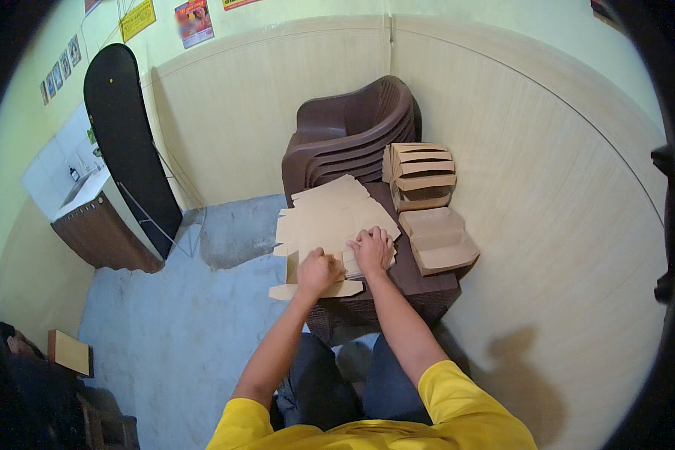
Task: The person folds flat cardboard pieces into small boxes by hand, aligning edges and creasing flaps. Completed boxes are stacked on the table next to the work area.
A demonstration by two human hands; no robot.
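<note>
**Two hands press on flat brown cardboard at a dark wicker table**

Nearest the camera, yellow sleeves and bare forearms reach forward over dark-trousered knees to a small dark brown woven table (427,289), which stands on a grey, patchy concrete floor (180,330) beside a pale panelled wall (547,187). The left hand (319,271) is curled into a loose fist, knuckles up, pressing on a flat, unfolded tan cardboard box blank (330,217) lying at the table's left edge and overhanging it. The right hand (373,250) sits just beside it, fingers bent and closed down onto the same sheet; whether either hand pinches a flap cannot be told. To the right on the table lies an open folded tan cardboard box (439,240). Behind it stands a row of folded tan cardboard boxes (420,176). Farther back, stacked dark brown plastic chairs (352,131) fill the corner. Far left, a black board (124,135) leans by a wooden counter (101,232).
</note>
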